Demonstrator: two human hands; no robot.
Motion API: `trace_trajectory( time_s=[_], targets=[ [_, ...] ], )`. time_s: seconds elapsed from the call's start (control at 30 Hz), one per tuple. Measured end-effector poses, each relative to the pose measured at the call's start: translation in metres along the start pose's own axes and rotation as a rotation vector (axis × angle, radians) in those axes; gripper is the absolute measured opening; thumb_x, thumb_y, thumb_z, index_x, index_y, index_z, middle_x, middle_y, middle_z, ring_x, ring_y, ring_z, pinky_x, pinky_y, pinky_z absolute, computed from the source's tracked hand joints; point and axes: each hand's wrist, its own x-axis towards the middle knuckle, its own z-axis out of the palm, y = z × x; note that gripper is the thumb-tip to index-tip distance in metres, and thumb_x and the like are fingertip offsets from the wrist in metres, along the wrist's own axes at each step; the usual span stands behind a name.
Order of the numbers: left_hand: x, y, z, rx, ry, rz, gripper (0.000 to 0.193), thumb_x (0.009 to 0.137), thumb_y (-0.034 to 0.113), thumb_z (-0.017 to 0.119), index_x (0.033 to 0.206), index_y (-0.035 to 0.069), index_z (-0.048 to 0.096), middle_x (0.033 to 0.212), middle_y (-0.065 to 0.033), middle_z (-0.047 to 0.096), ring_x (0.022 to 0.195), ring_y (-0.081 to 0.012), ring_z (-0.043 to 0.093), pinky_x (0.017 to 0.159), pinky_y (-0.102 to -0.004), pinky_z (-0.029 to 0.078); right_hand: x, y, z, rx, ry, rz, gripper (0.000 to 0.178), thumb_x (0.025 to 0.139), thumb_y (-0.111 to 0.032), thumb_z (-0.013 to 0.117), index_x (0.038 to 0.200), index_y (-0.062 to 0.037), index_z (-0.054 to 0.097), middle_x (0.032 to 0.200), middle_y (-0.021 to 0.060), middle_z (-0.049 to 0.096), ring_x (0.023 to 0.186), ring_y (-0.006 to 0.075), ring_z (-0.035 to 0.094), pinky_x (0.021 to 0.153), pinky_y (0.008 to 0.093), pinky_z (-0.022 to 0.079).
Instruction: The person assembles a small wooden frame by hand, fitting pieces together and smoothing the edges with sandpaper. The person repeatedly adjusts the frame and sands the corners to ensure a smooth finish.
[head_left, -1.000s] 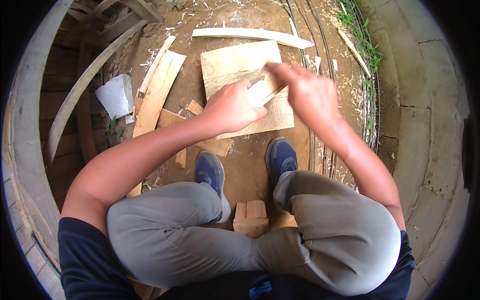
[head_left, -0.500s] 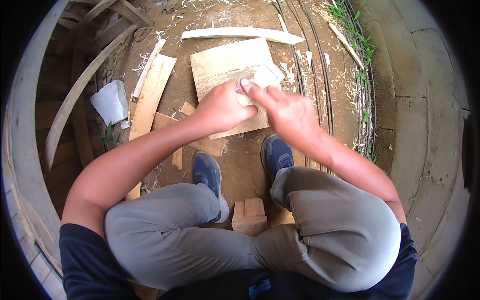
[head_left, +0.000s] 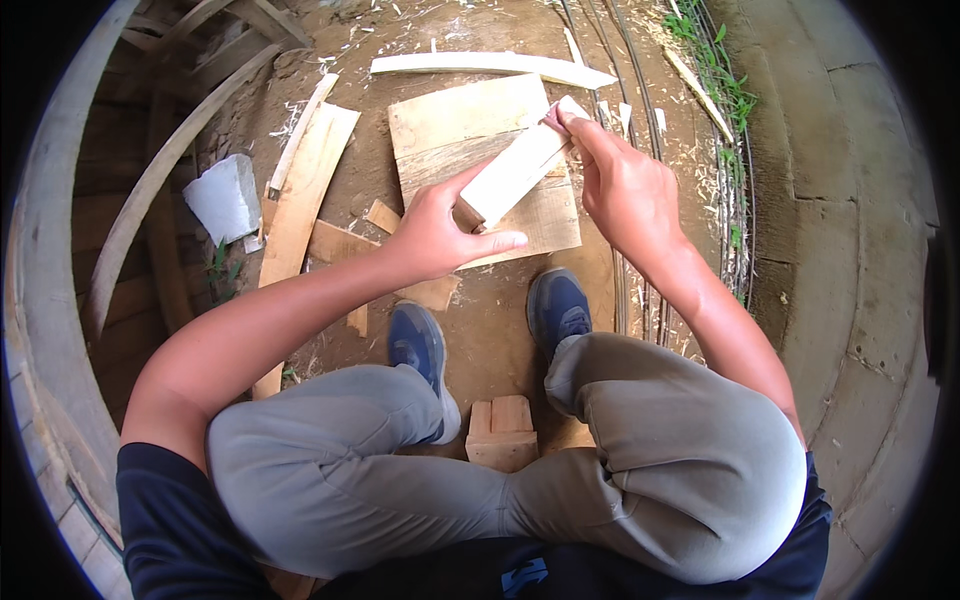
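A pale, squared wooden block (head_left: 515, 178) is held up at a slant in front of me, its near end showing a darker face. My left hand (head_left: 437, 232) grips the near end from the left, thumb stretched along below it. At the far right end, my right hand (head_left: 632, 195) is closed, its thumb and fingers pinching the tip of the block. A small pinkish edge shows by the right fingertips; I cannot make out what it is. Below the block, a roughly square panel of light boards (head_left: 450, 108) lies on the ground.
Long plank offcuts (head_left: 312, 180) and a pale broken slab (head_left: 224, 198) lie at left. Beyond the panel rests a curved strip of wood (head_left: 480, 64). Dark rods (head_left: 640, 85) run along the right, beside a paved edge (head_left: 825, 240). A small wooden block (head_left: 502, 440) sits between my feet.
My hands, earlier close together around the block, have moved apart. More of the block shows between them, and my right hand has shifted right to its far end.
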Motion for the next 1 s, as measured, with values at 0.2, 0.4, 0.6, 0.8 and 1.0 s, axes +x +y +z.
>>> trace_trajectory(
  time_s=[0.2, 0.4, 0.6, 0.8, 1.0],
  targets=[
    [0.008, 0.0, 0.005, 0.098, -0.119, -0.091, 0.039, 0.081, 0.01, 0.076, 0.114, -0.003, 0.063, 0.093, -0.01, 0.069, 0.083, -0.0124, 0.064, 0.072, -0.0317, 0.053, 0.01, 0.007, -0.011, 0.353, -0.062, 0.036, 0.026, 0.106, -0.017, 0.056, 0.126, -0.0151, 0.072, 0.101, 0.0123, 0.077, 0.083, 0.0353, 0.074, 0.074, 0.0458, 0.059],
    [0.0, -0.002, 0.014, -0.013, -0.175, -0.087, 0.027, 0.079, 0.007, 0.074, 0.103, -0.002, 0.066, 0.085, -0.0113, 0.069, 0.08, -0.0174, 0.066, 0.071, -0.0335, 0.053, -0.022, -0.01, -0.002, 0.223, -0.072, -0.321, 0.05, 0.089, -0.004, 0.064, 0.135, -0.0213, 0.067, 0.085, 0.0085, 0.074, 0.066, 0.0247, 0.072, 0.054, 0.0365, 0.057],
    [-0.001, -0.003, 0.017, 0.06, -0.25, -0.069, 0.054, 0.075, 0.008, 0.072, 0.128, 0.001, 0.066, 0.107, -0.0231, 0.074, 0.097, -0.0334, 0.075, 0.083, -0.0398, 0.056, -0.029, 0.01, -0.008, 0.068, -0.04, -0.337, 0.054, 0.083, -0.004, 0.065, 0.135, -0.0218, 0.066, 0.071, 0.0019, 0.063, 0.057, 0.019, 0.066, 0.047, 0.0349, 0.053],
    [-0.005, -0.02, 0.02, 0.198, -0.194, 0.221, 0.071, 0.074, 0.011, 0.073, 0.144, 0.007, 0.059, 0.115, -0.0207, 0.073, 0.103, -0.0384, 0.072, 0.089, -0.0419, 0.057, -0.049, -0.01, -0.003, 0.137, -0.042, -0.496, 0.054, 0.084, -0.005, 0.066, 0.133, -0.0255, 0.068, 0.069, -0.0001, 0.063, 0.056, 0.0156, 0.066, 0.045, 0.0338, 0.052],
    [0.004, 0.0, 0.024, 0.23, -0.24, 0.012, 0.08, 0.072, 0.011, 0.073, 0.149, 0.006, 0.054, 0.13, -0.0206, 0.068, 0.111, -0.0384, 0.07, 0.092, -0.0422, 0.057, -0.038, 0.013, -0.019, 0.063, 0.023, -0.343, 0.053, 0.083, -0.003, 0.065, 0.132, -0.0233, 0.069, 0.067, 0.0004, 0.062, 0.056, 0.0161, 0.065, 0.044, 0.0336, 0.051]
  ],
)
